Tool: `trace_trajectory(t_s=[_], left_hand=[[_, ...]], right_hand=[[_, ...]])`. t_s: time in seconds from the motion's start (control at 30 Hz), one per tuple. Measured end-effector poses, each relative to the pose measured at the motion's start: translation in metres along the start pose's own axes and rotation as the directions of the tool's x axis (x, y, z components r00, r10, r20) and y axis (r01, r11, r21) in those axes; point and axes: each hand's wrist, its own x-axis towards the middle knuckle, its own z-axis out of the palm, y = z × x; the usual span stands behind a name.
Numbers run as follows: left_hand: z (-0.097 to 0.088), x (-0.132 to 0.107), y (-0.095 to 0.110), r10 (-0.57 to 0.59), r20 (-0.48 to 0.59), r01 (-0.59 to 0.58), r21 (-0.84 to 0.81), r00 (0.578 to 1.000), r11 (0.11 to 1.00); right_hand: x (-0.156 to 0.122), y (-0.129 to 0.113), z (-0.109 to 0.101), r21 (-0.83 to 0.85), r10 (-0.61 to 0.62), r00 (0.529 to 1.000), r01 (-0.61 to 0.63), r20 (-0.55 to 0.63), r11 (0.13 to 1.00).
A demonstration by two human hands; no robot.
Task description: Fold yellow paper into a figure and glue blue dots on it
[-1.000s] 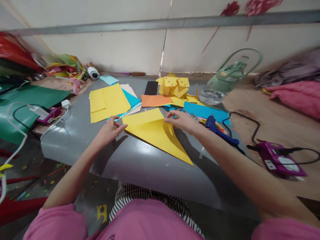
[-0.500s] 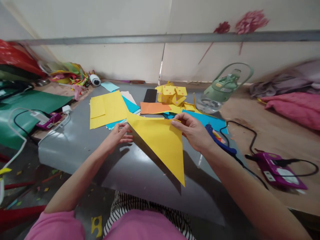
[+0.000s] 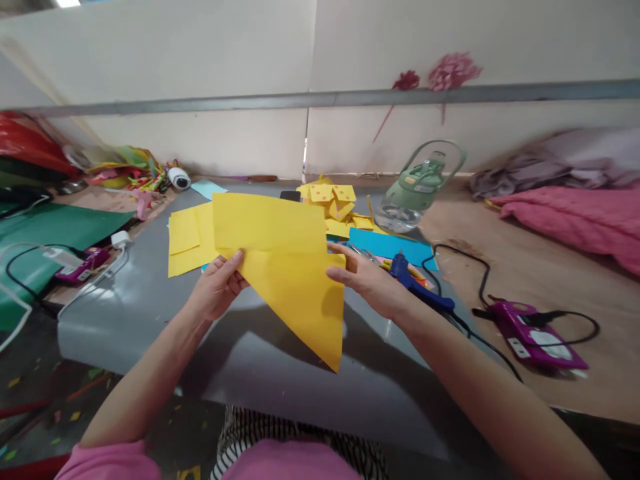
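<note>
Two bare hands are busy with one big yellow sheet [image 3: 280, 257]. The sheet is up above the grey cover [image 3: 150, 320] on the bench [image 3: 510, 260], near the middle of the cover's front edge. It is bent across, so the top part leans back and the bottom part comes down to a point. That point hangs toward the front edge, and a dark shadow lies under it.

The left hand [image 3: 220, 287] is closed on the sheet's left side, with its thumb lying on top. The right hand [image 3: 363, 280] is at the other side, with its thumb in front of the paper and a small gap between thumb and finger. I cannot tell if it pinches the sheet. The two hands are well apart, with the yellow sheet between them.

More yellow paper [image 3: 185, 233] lies flat toward the left edge of the cover. A pale blue paper [image 3: 210, 189] is by the far left corner. Some yellow paper shapes [image 3: 333, 195] (a few have dots) sit in a heap by the far edge. A green bottle [image 3: 415, 189] with a clear bottom stands near the far right corner. A blue glue gun [image 3: 420, 288] lies by the right edge.
</note>
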Motion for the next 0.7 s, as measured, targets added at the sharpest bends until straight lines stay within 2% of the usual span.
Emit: trace_trajectory(t_s=[0.07,0.13,0.17,0.23,0.3,0.33,0.37,0.4,0.43,0.47,0.5,0.53,0.6,0.63,0.7], left_hand=[[0.004,0.002,0.005,0.049,0.015,-0.049,0.024,0.999,0.999],[0.008,0.007,0.014,0.156,0.016,-0.157,0.051,0.988,0.986],[0.008,0.01,0.021,0.241,0.009,-0.241,0.072,0.97,0.968],[0.005,0.012,0.036,0.448,0.005,-0.444,0.156,0.894,0.883],[-0.003,0.01,0.047,0.615,0.097,-0.607,0.339,0.783,0.719],[-0.009,0.007,0.05,0.672,0.168,-0.668,0.43,0.721,0.608],[-0.017,0.004,0.05,0.627,0.317,-0.682,0.528,0.712,0.507],[-0.024,0.0,0.047,0.597,0.419,-0.707,0.581,0.684,0.402],[-0.033,-0.004,0.041,0.504,0.494,-0.686,0.65,0.708,0.326],[-0.041,-0.008,0.033,0.443,0.541,-0.679,0.69,0.715,0.252],[-0.049,-0.011,0.023,0.348,0.565,-0.649,0.732,0.748,0.207],[-0.057,-0.014,0.013,0.245,0.598,-0.64,0.753,0.763,0.153],[-0.07,-0.019,-0.006,0.053,0.667,-0.669,0.739,0.743,0.077],[-0.075,-0.022,-0.013,-0.009,0.678,-0.677,0.734,0.735,0.054],[-0.081,-0.027,-0.021,-0.055,0.687,-0.686,0.727,0.725,0.029]], right_hand=[[0.002,-0.006,0.004,0.073,-0.025,0.997,0.019,0.077,0.997],[0.004,-0.019,0.007,0.063,-0.179,0.984,0.178,0.012,0.982],[0.003,-0.026,0.007,-0.011,-0.291,0.956,0.29,-0.05,0.957],[0.001,-0.042,0.005,-0.306,-0.534,0.833,0.476,-0.146,0.825],[-0.003,-0.05,-0.002,-0.623,-0.703,0.702,0.502,-0.112,0.6],[-0.005,-0.049,-0.006,-0.707,-0.75,0.659,0.508,-0.049,0.493],[-0.007,-0.045,-0.009,-0.753,-0.774,0.632,0.523,0.029,0.399],[-0.009,-0.036,-0.013,-0.771,-0.78,0.617,0.546,0.106,0.327],[-0.011,-0.023,-0.016,-0.786,-0.755,0.633,0.55,0.173,0.281],[-0.012,-0.008,-0.019,-0.803,-0.72,0.659,0.54,0.217,0.252],[-0.013,0.008,-0.022,-0.815,-0.669,0.696,0.53,0.261,0.234],[-0.014,0.024,-0.024,-0.818,-0.622,0.727,0.526,0.291,0.231],[-0.017,0.051,-0.026,-0.809,-0.496,0.785,0.536,0.372,0.241],[-0.019,0.061,-0.027,-0.807,-0.458,0.797,0.538,0.393,0.244],[-0.022,0.07,-0.027,-0.796,-0.417,0.803,0.551,0.426,0.249]])
